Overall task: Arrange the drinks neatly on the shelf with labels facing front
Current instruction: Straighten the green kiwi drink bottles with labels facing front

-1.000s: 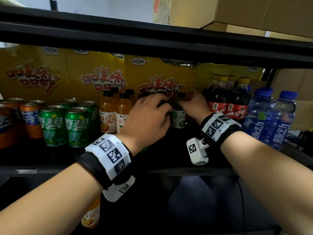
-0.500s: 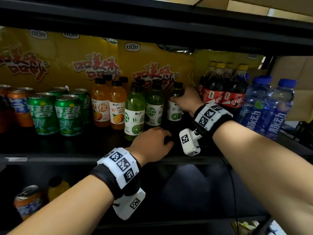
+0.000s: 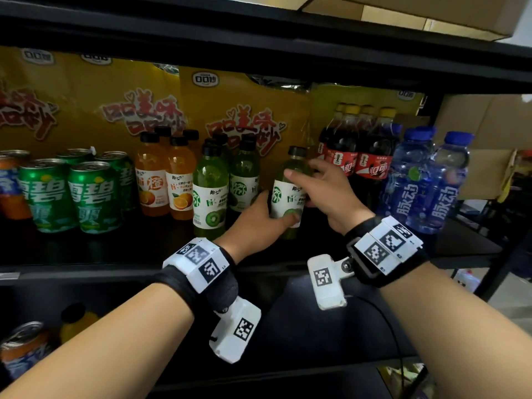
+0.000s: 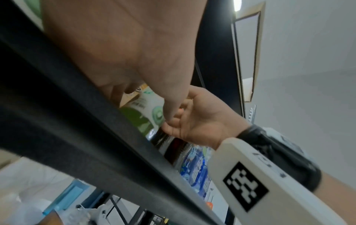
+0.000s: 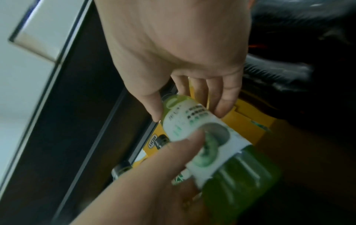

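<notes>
Both hands hold one green kiwi bottle (image 3: pixel 288 197) standing upright on the middle black shelf (image 3: pixel 86 272), set a little forward of the row. The left hand (image 3: pixel 256 223) wraps the lower body, thumb pressed across the kiwi picture on the white label; the right hand (image 3: pixel 328 191) curls over the shoulder, thumb in front and fingers round the back, just under the black cap. The label faces roughly forward. To its left a narrow gap opens before two more green kiwi bottles (image 3: pixel 210 191), with others behind them; to its right it stands close beside the dark cola bottles (image 3: pixel 359 156), the right hand filling the space between. A strip of bare shelf runs in front of the drinks to the front lip. Overhead, the upper shelf's dark beam (image 3: pixel 259 38) sits low, leaving some room above the caps. Further left stand orange juice bottles (image 3: pixel 164 177), then green cans (image 3: pixel 69 194), then orange cans (image 3: pixel 11 185) at the frame edge. Far right are blue water bottles (image 3: pixel 423 180) near the shelf end. Yellow snack bags (image 3: pixel 95 105) line the back wall. Cardboard boxes (image 3: pixel 403 12) sit on top. On the shelf below lie an orange can (image 3: pixel 23 349) and a yellowish bottle (image 3: pixel 76 321), dim in shadow.
</notes>
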`<state>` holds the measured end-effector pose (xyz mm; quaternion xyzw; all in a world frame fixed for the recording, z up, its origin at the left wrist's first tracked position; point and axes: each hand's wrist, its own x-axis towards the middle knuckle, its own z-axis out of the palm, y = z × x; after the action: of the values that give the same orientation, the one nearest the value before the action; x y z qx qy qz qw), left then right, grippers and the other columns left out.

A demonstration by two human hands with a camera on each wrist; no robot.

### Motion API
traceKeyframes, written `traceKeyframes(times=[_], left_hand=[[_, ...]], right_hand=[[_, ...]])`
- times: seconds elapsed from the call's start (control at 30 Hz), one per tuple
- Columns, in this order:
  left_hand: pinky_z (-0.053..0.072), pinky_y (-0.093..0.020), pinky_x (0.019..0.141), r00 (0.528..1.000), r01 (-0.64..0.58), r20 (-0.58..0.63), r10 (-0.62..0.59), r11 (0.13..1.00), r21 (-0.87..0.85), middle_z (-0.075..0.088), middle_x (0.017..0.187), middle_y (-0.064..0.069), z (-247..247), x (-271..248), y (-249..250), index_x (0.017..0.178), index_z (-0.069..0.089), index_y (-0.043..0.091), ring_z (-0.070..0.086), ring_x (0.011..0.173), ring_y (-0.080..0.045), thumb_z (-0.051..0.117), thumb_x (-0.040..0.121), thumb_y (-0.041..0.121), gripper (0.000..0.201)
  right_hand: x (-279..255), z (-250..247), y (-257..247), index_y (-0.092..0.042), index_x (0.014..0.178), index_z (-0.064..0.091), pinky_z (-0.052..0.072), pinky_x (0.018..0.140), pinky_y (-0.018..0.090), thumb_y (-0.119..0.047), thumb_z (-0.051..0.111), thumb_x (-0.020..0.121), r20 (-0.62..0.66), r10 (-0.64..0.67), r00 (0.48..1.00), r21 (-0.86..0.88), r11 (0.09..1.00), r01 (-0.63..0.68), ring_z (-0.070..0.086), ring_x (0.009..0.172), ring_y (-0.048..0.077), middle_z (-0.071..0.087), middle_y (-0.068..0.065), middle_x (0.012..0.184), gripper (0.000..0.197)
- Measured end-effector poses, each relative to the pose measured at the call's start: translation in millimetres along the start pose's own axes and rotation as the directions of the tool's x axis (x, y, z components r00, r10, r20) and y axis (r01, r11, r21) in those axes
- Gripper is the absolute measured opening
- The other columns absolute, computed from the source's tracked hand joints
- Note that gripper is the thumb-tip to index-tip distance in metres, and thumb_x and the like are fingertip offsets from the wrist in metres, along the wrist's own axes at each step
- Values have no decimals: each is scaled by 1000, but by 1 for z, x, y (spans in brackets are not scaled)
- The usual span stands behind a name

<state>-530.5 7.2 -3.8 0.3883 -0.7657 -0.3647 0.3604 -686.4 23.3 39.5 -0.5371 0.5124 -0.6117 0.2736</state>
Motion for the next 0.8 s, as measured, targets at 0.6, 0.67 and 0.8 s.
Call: traceKeyframes(times=[0.6,0.67,0.8], left_hand=[[55,-33,99,999,41,-14,-53,894,-446,69,124,-8,-2,-1,-7,140,47,25,68,113,-21,72,93,15,55],[57,-29,94,999,44,2,-49,892,-450,70,122,-9,-1,-2,-7,137,46,27,69,111,-22,73,92,13,54],[56,-16,80,1000,7,0,-8,906,-423,72,116,-2,1,-5,-11,139,44,24,72,100,-6,82,85,13,67]], right_hand=[[-36,8,37,-5,123,69,62,85,32,-19,69,97,-7,131,991,382,916,-118,74,108,26,77,13,115,30],[-37,8,37,-4,124,70,61,91,35,-22,66,99,-7,140,990,376,918,-127,73,110,26,77,13,115,30],[-39,8,37,-4,122,72,60,93,38,-19,71,96,29,118,993,345,931,-121,73,109,29,78,14,113,31]])
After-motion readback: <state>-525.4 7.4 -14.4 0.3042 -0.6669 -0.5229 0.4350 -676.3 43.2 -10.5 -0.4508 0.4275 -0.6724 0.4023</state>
